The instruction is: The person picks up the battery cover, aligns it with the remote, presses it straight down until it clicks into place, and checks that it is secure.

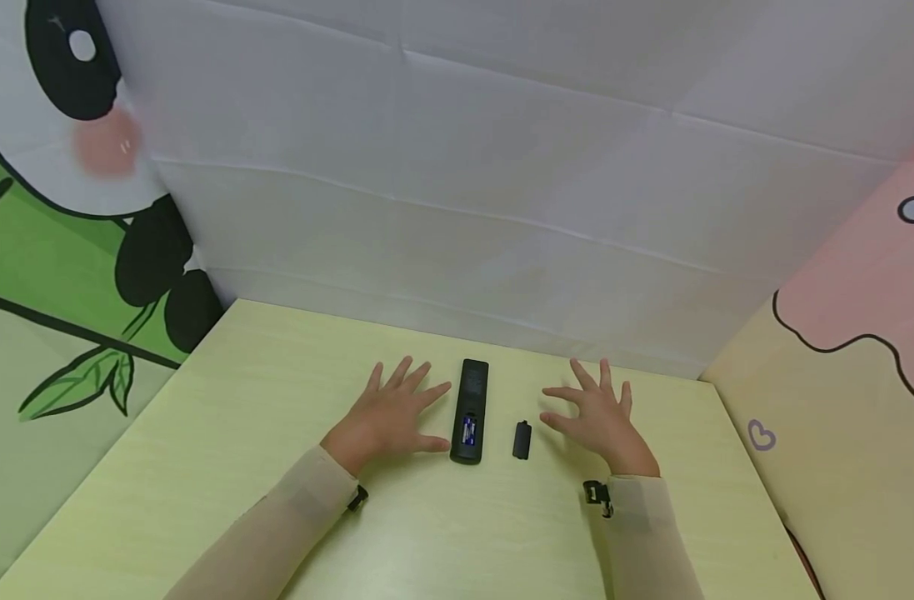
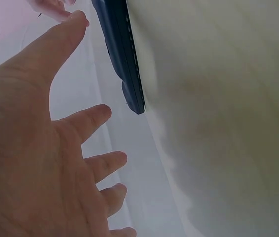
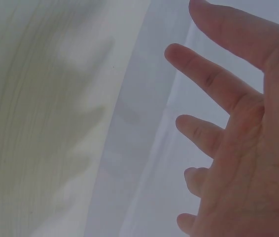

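Observation:
A black remote control point(image 1: 470, 408) lies back side up on the table, its battery bay uncovered with blue batteries point(image 1: 468, 431) inside. To its right lies a small black battery cover point(image 1: 521, 440). My left hand point(image 1: 389, 417), fingers spread, hovers just left of the remote and holds nothing. On the far side of the cover, my right hand point(image 1: 595, 417) is also spread with nothing in it. In the left wrist view the remote control point(image 2: 120, 54) appears edge-on beyond the left hand point(image 2: 46, 133). Only the right hand point(image 3: 243, 133) shows in the right wrist view, above the table.
The pale wooden table point(image 1: 412, 542) meets a white cloth backdrop point(image 1: 457, 208) along its far edge. A printed cartoon panel point(image 1: 74, 250) stands at the left, and a pink and cream one point(image 1: 861, 358) at the right. Small black wrist devices point(image 1: 597, 493) sit at both cuffs.

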Tool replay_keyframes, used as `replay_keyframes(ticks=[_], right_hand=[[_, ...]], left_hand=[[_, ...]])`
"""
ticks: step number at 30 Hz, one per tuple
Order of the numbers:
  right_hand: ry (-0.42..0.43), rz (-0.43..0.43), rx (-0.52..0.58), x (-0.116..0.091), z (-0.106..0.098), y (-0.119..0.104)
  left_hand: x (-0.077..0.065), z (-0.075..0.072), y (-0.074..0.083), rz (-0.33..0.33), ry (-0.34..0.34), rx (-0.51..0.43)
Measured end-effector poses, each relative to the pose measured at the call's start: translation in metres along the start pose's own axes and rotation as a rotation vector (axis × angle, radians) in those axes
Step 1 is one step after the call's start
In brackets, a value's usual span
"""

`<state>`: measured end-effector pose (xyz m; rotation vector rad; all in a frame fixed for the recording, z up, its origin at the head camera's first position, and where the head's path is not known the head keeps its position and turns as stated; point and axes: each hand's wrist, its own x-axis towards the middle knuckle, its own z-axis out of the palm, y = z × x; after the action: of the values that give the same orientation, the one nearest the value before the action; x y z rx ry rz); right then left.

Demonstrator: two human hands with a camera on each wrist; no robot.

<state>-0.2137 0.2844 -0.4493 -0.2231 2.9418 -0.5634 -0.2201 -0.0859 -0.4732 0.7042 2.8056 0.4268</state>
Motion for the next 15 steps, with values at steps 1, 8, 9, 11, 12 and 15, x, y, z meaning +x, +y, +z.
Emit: replay_keyframes(ticks=[1,8,9,11,12,15], right_hand=[[-0.001,-0.001,-0.001,0.0003,0.0005,0.0002],[-0.002,-0.010,-0.014,0.0018,0.0039,0.0012],[-0.002,-0.011,-0.012,0.0019,0.0040,0.0010],[-0.002,-0.011,-0.009,0.0018,0.0040,0.0005],[-0.003,-0.011,-0.006,0.0017,0.0040,0.0002],[-0.006,-0.009,-0.006,0.0018,0.0041,-0.0006]], left_hand=[[0.0005,0.0014,0.0003,0.002,0.000,0.006],[0.0016,0.0057,0.0050,0.014,0.001,0.039],[0.0013,0.0051,0.0059,0.012,0.004,0.036],[0.0003,0.0038,0.0070,0.008,0.004,0.036],[-0.0001,0.0032,0.0075,0.008,0.003,0.036],[-0.0011,0.0020,0.0088,0.010,0.002,0.041]])
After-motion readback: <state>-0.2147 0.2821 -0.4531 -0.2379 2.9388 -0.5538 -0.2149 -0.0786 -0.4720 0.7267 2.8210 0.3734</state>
